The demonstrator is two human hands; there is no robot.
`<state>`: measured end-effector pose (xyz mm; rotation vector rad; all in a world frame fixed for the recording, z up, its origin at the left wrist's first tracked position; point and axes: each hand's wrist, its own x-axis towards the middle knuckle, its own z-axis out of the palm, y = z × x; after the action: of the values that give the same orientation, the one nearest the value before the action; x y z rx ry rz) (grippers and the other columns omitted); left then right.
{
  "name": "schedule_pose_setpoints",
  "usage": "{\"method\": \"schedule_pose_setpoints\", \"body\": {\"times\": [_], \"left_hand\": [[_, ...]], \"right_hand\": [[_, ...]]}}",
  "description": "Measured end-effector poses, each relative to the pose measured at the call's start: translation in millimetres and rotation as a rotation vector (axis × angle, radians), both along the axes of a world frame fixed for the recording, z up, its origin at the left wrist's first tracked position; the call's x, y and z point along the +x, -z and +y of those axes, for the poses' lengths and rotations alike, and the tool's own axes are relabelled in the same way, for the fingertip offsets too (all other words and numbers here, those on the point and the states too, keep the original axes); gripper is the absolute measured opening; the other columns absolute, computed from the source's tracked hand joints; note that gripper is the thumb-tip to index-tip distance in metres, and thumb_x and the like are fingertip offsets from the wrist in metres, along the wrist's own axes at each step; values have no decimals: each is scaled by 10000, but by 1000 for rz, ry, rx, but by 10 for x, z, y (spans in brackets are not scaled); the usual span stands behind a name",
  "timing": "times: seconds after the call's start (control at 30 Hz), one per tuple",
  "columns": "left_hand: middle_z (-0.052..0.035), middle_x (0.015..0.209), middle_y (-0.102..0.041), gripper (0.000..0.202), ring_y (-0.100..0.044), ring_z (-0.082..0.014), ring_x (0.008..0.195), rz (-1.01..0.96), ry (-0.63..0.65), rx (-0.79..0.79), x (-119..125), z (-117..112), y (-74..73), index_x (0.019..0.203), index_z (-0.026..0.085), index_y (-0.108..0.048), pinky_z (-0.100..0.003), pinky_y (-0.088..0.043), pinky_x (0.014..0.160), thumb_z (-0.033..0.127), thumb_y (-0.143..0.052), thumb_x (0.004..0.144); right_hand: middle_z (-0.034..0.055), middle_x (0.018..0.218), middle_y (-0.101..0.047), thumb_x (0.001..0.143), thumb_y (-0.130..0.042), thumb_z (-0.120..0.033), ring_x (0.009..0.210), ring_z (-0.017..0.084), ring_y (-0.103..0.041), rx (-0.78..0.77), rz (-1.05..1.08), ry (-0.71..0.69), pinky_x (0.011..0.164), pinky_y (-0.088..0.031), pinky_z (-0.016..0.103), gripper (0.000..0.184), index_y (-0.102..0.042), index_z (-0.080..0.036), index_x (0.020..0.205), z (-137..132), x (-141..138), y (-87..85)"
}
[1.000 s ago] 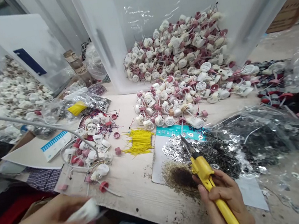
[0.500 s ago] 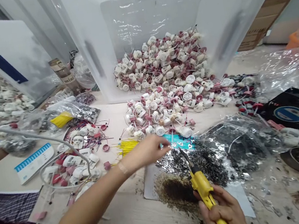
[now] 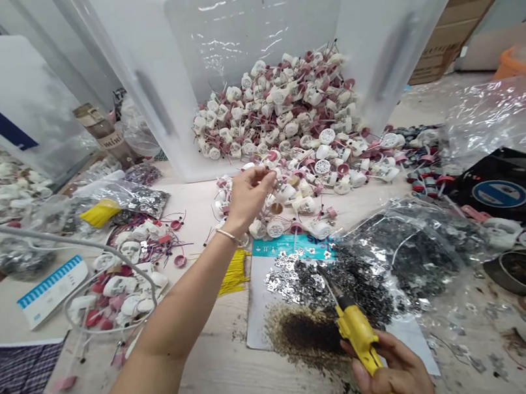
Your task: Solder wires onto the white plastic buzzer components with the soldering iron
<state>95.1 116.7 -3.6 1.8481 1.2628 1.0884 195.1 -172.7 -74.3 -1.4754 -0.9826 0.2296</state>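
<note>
My left hand reaches over the near edge of the heap of small white and pink plastic parts, thumb and fingers pinched together; what they hold, if anything, is too small to make out. In my right hand is a yellow electric screwdriver, fingers wrapped round its body. Its slim metal bit points up and away, at the heap of small black pieces. Small silver metal plates lie just left of that heap, and a patch of dark brown grains is nearer to me.
A large translucent bin on its side holds most of the white parts. To the right are a clear plastic bag and a black packet. Yellow wires lie under my left forearm; a grey cable loops at left.
My left hand has moved up and away, from above the silver plates to the near edge of the white parts. The screwdriver stays almost in place; the view has shifted slightly.
</note>
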Motion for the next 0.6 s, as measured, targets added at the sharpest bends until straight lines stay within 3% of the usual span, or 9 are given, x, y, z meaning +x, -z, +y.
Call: {"method": "schedule_pose_setpoints", "body": {"times": [0.07,0.13,0.2,0.3,0.4,0.5,0.6], "left_hand": [[-61,891,-656,160,-588,-111,753,-281,-5,-143,-125,-182,-111,878,125,-598,-249,-454,688,275,-543,879],[-58,917,-653,133,-579,-110,746,-584,25,-401,-244,-440,-186,839,136,-594,-254,-452,666,267,-611,841],[-60,952,-654,129,-580,-122,766,-721,55,-643,-345,-753,-200,822,142,-597,-269,-462,663,264,-641,828],[-55,938,-661,152,-584,-127,775,-793,31,-869,-446,-1250,-104,783,142,-589,-272,-474,673,245,-701,782],[-44,934,-668,277,-584,-121,761,-868,-44,-989,-507,-1689,51,757,143,-583,-258,-480,664,287,-803,670],[-34,896,-674,334,-589,-122,756,-893,-84,-1032,-586,-2018,181,756,140,-604,-258,-488,676,329,-841,616],[-38,880,-678,313,-608,-138,780,-808,-36,-1062,-721,-2232,280,777,135,-640,-287,-497,738,360,-817,650]], "right_hand": [[54,1152,-553,792,-613,-101,832,125,-681,37,-32,-40,641,-530,200,291,-416,-188,595,0,65,26],[51,1140,-545,763,-624,-67,788,118,-690,93,-113,-133,586,-545,181,288,-409,-185,611,16,124,39],[49,1176,-507,735,-639,-43,799,124,-697,132,-118,-203,578,-567,182,278,-415,-182,648,49,122,33],[68,1281,-405,706,-687,-63,1042,209,-641,153,71,-157,720,-608,305,288,-428,-187,721,116,-36,8],[76,1268,-415,651,-784,-165,1213,239,-506,184,-2,-127,856,-563,387,348,-455,-201,761,165,-250,12],[73,1236,-444,674,-778,-181,1144,175,-542,110,-141,-135,873,-529,310,328,-464,-202,766,155,-335,61],[80,1203,-468,735,-705,-164,1057,164,-592,52,-191,-208,797,-539,290,260,-449,-206,762,92,-270,115]]}}
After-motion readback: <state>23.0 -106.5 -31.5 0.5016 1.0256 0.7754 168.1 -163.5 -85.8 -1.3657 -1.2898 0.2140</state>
